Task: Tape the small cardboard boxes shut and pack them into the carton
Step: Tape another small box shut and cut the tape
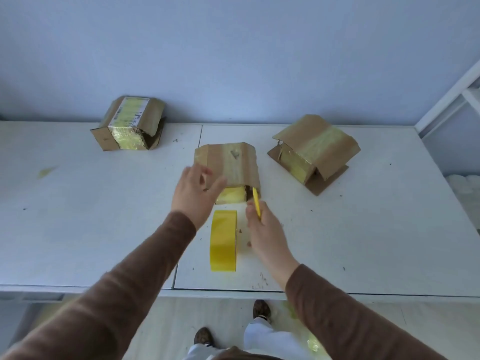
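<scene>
While taped, middle box (228,165) beside left hand (193,190).

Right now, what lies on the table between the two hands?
In the head view, the yellow tape roll stands on edge between the left hand and the right hand.

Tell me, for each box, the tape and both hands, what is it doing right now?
Left box: taped, side flaps open.
Middle box: taped, near end open.
Right box: taped, flaps loose.
Tape roll: standing on edge.
Left hand: open, at middle box.
Right hand: gripping yellow tool.
</scene>
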Action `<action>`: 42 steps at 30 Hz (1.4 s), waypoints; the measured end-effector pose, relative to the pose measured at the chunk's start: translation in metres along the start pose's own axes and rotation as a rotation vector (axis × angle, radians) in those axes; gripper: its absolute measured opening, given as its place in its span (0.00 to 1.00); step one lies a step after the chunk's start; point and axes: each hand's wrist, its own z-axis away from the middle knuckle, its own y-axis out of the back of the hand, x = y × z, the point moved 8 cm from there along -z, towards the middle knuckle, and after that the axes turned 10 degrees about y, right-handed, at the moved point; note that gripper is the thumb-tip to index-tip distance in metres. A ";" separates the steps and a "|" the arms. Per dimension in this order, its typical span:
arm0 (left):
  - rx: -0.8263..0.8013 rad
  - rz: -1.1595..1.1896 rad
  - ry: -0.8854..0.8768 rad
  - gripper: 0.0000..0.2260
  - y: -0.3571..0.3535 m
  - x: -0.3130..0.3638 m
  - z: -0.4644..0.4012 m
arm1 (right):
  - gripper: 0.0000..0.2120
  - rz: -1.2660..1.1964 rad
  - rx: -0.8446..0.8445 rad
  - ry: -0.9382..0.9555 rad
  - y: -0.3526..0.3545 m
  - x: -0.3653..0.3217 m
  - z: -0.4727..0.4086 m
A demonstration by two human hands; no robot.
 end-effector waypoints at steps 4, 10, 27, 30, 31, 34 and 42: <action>-0.379 0.182 0.434 0.20 -0.035 -0.048 0.035 | 0.12 0.336 -0.146 0.185 0.034 -0.015 -0.023; -0.610 0.403 0.580 0.11 -0.046 -0.045 0.048 | 0.09 0.821 -0.303 0.482 0.033 -0.040 -0.048; -0.494 0.650 0.665 0.08 -0.060 -0.044 0.035 | 0.06 1.374 -0.410 0.599 0.016 -0.050 -0.073; -0.460 0.632 0.640 0.07 -0.055 -0.042 0.028 | 0.10 1.494 -0.478 0.535 0.030 -0.041 -0.081; -0.432 0.623 0.633 0.07 -0.050 -0.045 0.024 | 0.10 1.518 -0.505 0.502 0.041 -0.036 -0.081; -0.422 0.564 0.588 0.07 -0.039 -0.046 0.012 | 0.06 1.299 -0.504 0.458 0.066 -0.042 -0.082; -0.510 0.295 0.461 0.12 -0.026 -0.041 0.002 | 0.34 0.820 -0.526 0.378 -0.008 -0.035 -0.080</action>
